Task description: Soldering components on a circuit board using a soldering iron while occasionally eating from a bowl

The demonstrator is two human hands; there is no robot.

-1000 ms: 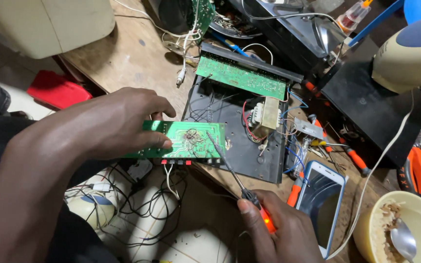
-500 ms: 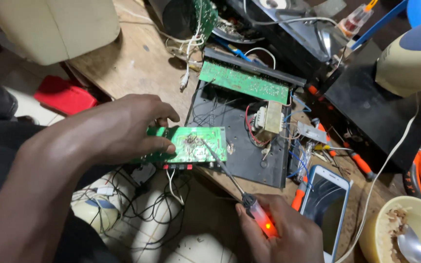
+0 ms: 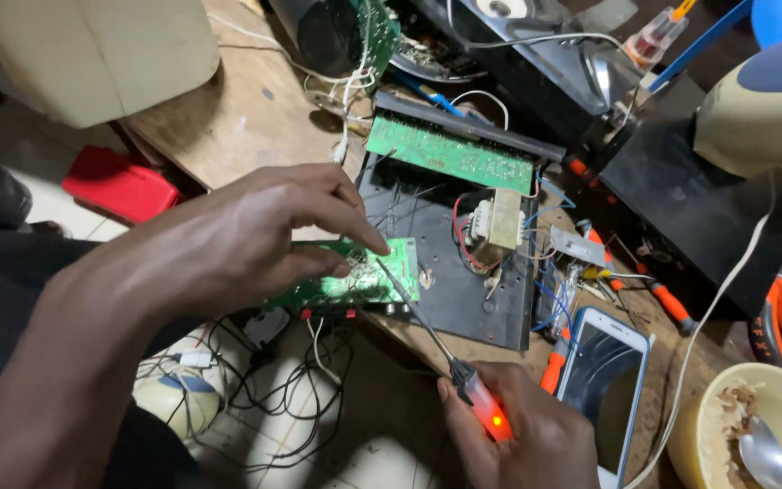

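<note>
Both my hands are working: my left hand (image 3: 255,235) is pinching the small green circuit board (image 3: 359,281) at the wooden bench (image 3: 237,118) edge, while my right hand (image 3: 522,435) is gripping a glowing tester screwdriver (image 3: 445,353), tip touching the board.

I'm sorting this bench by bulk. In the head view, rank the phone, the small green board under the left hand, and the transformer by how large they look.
1. Phone, though nearness may inflate it.
2. Small green board, partly covered.
3. Transformer.
</note>
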